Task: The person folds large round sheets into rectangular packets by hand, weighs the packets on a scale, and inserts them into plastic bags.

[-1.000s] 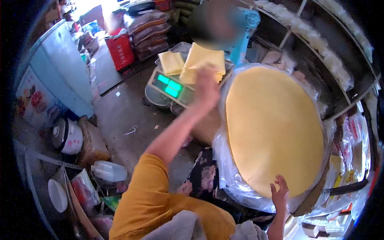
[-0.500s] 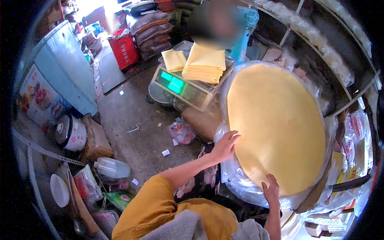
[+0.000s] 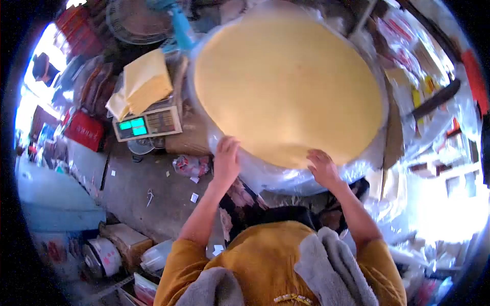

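A large round pale-yellow sheet (image 3: 291, 86), or a stack of such sheets, lies flat in front of me on clear plastic wrapping (image 3: 270, 176). My left hand (image 3: 226, 160) is at its near left edge, over the plastic, fingers loosely bent and with nothing visible in them. At the near edge to the right, my right hand (image 3: 322, 167) rests its spread fingertips on the yellow surface, beside a slight crease. Both hands look open. Motion blur hides whether the left fingertips touch the sheet.
To the left, a scale (image 3: 148, 125) with a lit green display carries folded yellow sheets (image 3: 148, 81). A plastic bag (image 3: 191, 166) and paper scraps lie on the floor. A red bag (image 3: 83, 131) sits farther left. Bagged goods (image 3: 434, 102) crowd the right side.
The view has swung to the right, so the round sheet now sits centrally. My left hand remains by its left edge, and my right hand stays on the near edge.
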A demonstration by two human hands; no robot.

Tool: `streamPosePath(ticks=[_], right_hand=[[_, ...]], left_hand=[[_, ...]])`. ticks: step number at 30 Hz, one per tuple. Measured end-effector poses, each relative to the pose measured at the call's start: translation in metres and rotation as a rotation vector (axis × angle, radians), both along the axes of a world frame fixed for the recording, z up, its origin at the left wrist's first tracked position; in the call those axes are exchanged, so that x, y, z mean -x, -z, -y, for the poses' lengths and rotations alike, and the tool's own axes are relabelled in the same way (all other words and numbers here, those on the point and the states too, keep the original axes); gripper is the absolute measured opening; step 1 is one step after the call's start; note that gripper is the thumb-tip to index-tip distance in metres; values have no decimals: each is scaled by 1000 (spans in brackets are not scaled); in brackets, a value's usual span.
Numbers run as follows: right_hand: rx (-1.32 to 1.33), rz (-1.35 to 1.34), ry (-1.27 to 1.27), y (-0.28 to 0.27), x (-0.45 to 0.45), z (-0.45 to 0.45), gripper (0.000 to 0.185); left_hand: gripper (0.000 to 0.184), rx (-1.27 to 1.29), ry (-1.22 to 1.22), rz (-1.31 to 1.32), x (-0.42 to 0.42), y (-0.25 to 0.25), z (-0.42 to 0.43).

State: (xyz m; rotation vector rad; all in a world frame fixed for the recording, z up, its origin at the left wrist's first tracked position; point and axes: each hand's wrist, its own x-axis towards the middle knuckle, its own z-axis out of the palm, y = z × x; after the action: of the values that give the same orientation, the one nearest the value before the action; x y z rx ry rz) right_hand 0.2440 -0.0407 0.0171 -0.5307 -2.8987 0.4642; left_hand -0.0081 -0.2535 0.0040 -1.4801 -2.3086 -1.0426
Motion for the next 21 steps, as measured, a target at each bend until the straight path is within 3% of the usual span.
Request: streamPosePath(ticks=[3,7,12,17,21], right_hand=[[96,-73,80,1,-7,-5,19],[89,-129,128,-9,4,-19,13],[-33,-81,-83,-11,22,-3,11],[-290,27,-139,7,40,14,16],[-276,146,-137,1,48,18,17]], left_hand=[[31,85,15,-59,-12,-15,-5],[26,84,216,42,-30,0,-16],[25,190,359,2,-59,18,-25],[27,241,318,46,-68,7,-26],[28,242,321,78,-67,4,-25]])
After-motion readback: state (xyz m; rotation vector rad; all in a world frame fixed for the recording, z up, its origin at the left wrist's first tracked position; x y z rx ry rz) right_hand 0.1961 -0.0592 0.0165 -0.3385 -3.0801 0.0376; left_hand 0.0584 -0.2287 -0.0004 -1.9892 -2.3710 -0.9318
